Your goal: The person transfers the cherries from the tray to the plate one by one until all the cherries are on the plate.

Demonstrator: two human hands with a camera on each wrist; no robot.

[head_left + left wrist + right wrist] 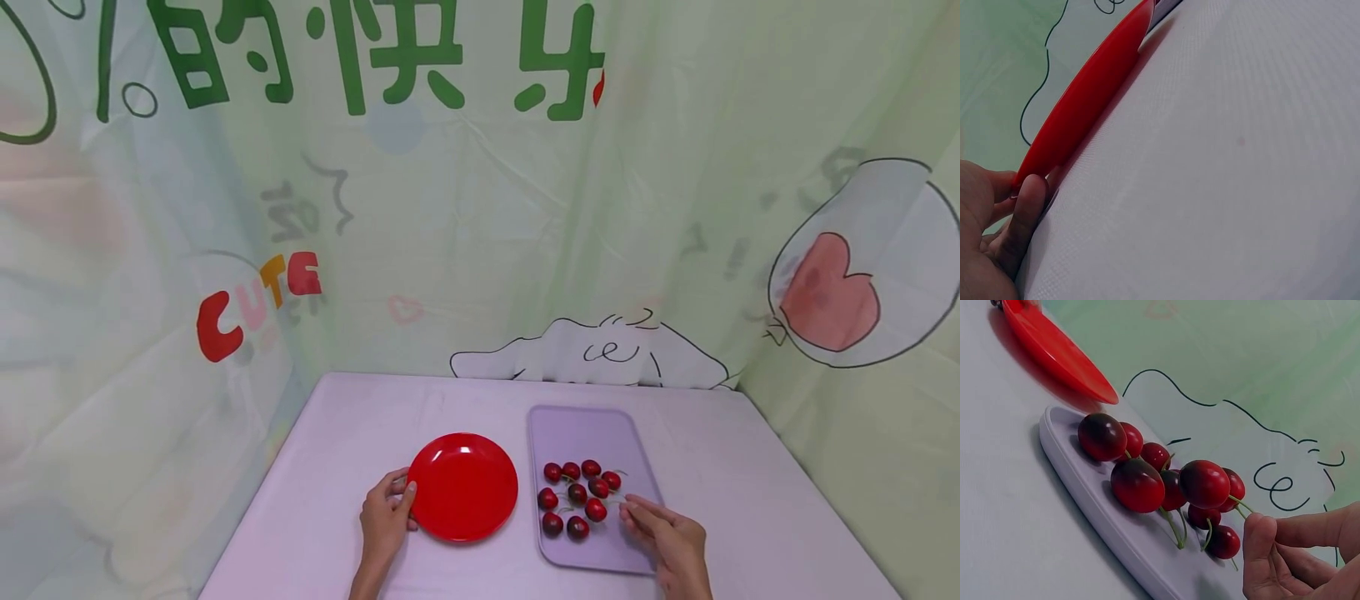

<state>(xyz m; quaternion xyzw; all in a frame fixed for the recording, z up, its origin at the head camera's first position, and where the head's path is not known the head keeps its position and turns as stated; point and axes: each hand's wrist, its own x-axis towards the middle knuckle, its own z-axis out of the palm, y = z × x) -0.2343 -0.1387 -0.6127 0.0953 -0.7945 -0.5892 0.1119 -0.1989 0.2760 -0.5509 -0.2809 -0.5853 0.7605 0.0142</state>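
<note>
A round red plate [462, 489] is on the table, its left rim between the thumb and fingers of my left hand [386, 517]. In the left wrist view that hand [997, 231] pinches the plate's edge [1085, 106]. To the right, a lilac tray [585, 433] bears several dark red cherries [577, 494] with green stems. My right hand [667, 537], over the tray's right side, pinches the stem of one cherry [1204, 484] between thumb and forefinger. That cherry appears in front of others in the right wrist view; whether it touches them I cannot tell.
A pale cloth covers the table [300, 500]. Behind and beside it hangs a light green curtain [480, 208] with printed lettering and drawings. The tray stands a short gap right of the plate.
</note>
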